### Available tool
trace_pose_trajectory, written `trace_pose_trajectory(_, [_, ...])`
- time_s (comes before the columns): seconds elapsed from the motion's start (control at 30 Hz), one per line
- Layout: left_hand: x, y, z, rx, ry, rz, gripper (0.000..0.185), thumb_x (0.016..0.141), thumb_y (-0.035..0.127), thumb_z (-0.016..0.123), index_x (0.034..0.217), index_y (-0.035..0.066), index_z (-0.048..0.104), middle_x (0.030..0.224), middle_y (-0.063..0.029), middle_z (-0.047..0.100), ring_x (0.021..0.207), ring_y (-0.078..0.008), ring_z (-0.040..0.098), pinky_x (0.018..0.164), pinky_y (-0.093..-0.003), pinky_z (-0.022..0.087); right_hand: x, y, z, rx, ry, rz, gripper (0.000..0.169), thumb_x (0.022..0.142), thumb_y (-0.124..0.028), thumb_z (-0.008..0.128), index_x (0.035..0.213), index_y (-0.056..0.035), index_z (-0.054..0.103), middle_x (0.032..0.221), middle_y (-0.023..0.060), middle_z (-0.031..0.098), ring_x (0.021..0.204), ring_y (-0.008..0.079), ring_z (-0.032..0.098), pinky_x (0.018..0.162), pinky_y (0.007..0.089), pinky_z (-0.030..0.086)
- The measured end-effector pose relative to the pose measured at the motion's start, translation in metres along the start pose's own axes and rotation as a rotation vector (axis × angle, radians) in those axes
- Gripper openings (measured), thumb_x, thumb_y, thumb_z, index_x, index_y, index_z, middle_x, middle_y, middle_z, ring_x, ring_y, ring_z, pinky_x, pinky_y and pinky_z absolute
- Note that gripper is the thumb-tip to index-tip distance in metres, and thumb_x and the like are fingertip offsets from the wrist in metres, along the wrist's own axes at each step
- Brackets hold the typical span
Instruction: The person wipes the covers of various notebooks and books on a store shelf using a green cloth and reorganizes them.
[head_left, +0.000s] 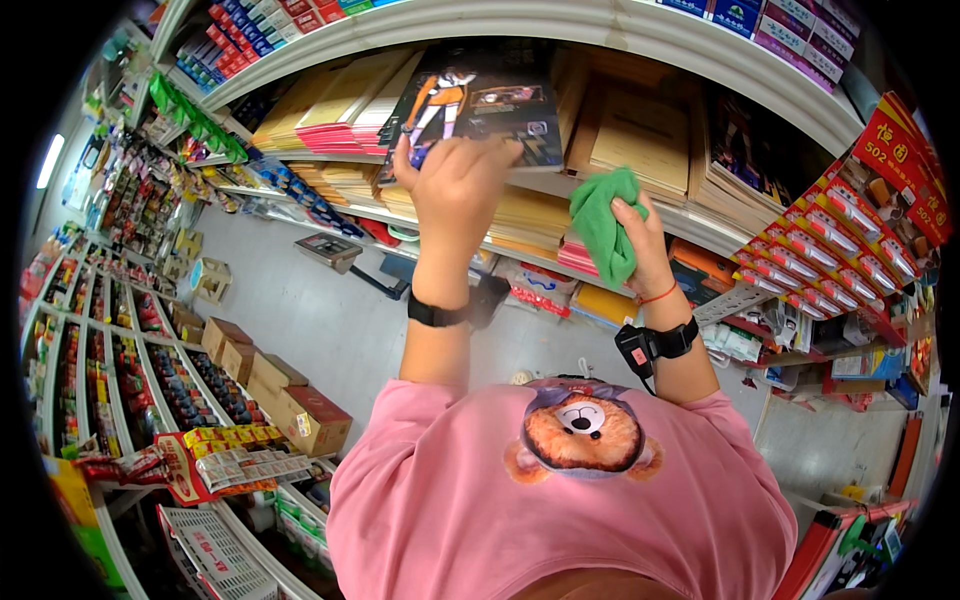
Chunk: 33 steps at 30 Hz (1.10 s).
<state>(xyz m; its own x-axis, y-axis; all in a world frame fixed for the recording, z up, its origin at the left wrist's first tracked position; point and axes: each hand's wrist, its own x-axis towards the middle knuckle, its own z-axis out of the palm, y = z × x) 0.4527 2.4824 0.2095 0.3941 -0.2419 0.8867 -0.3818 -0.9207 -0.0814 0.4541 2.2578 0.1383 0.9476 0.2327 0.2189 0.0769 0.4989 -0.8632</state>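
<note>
My left hand (459, 184) is at the lower edge of a dark, glossy booklet (517, 112) with a printed figure on its cover. The thumb lies against the cover; the other fingers are blurred, and whether they grip it cannot be told. The booklet lies tilted at the front of a white shelf. To its right, my right hand (643, 244) holds a bunched green cloth (609, 225) in front of the shelf edge. Beyond the cloth stands a stack of tan paper booklets (641, 139). More paper stacks (345, 105) with pink edges lie left of the dark booklet.
Hanging red and yellow cards of glue tubes (847, 232) jut out at the right. A white shelf edge (450, 22) curves above my hands. Cardboard boxes (311, 416) stand on the floor at the left, beside shelves of bottles (180, 382). A scale-like device (330, 247) protrudes below the paper shelves.
</note>
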Motion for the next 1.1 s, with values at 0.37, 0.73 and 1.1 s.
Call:
trace_pose_trajectory(0.37, [-0.024,0.014,-0.045,-0.302,-0.091,0.124,0.033,0.076,0.047,0.069,0.096,0.021,0.072,0.097,0.0026,0.068,0.096,-0.0185,0.062,0.108,-0.0518,0.021,0.020,-0.007,0.022,-0.012,-0.144,0.272,0.036,0.088,-0.036,0.063,0.108,-0.0058,0.059,0.091,0.0030,0.061,0.079,0.0117,0.061,0.067,0.0273,0.053])
trace_pose_trajectory(0.73, [-0.074,0.015,-0.031,-1.540,-0.550,-1.068,0.050,0.091,0.015,0.061,0.135,0.000,0.042,0.100,-0.0007,0.059,0.082,-0.0068,0.053,0.074,-0.0231,0.044,-0.025,-0.004,-0.074,-0.388,-0.106,0.230,0.023,0.080,-0.023,0.067,0.085,-0.0007,0.062,0.079,-0.0006,0.060,0.071,0.0069,0.054,0.062,0.0234,0.044])
trace_pose_trajectory(1.1, [-0.093,0.044,-0.016,-1.474,-0.552,-0.938,0.052,0.089,0.000,0.056,0.139,0.001,0.040,0.100,0.0010,0.058,0.077,-0.0036,0.049,0.064,-0.0183,0.041,-0.052,-0.075,-0.064,-0.749,0.211,0.057,0.035,0.084,-0.021,0.068,0.114,-0.0036,0.061,0.107,0.0072,0.062,0.101,0.0144,0.057,0.088,0.0300,0.046])
